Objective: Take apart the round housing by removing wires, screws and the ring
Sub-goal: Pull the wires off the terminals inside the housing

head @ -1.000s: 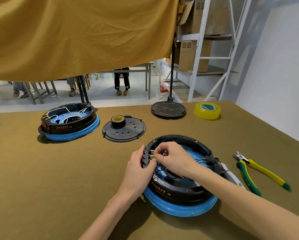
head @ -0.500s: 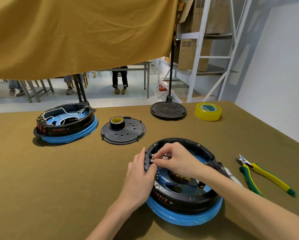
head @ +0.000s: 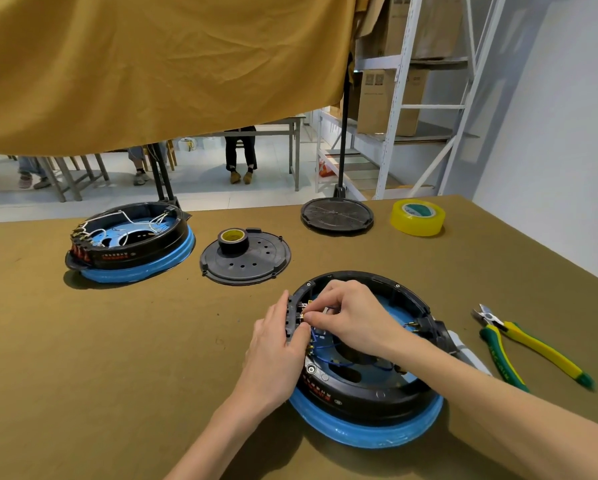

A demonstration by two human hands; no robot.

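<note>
A round black housing (head: 370, 396) with a blue ring (head: 366, 433) around its base lies on the olive table in front of me. Thin blue wires (head: 328, 348) run across its blue inside. My left hand (head: 276, 348) grips the housing's left wall by the terminal block, thumb over the rim. My right hand (head: 353, 315) reaches inside and pinches a small brass terminal at that block. What the fingertips hold is mostly hidden.
A second housing (head: 131, 244) with white wires lies at the back left. A black cover plate (head: 249, 263) carries a black tape roll (head: 232, 240). Behind are a round stand base (head: 337, 216) and yellow tape (head: 418, 217). Green-yellow cutters (head: 526, 348) lie to the right.
The view has shifted a little, so the housing sits lower and more to the right in frame. Both hands stay at the terminal block, and my right fingers have worked slightly at the terminal.
</note>
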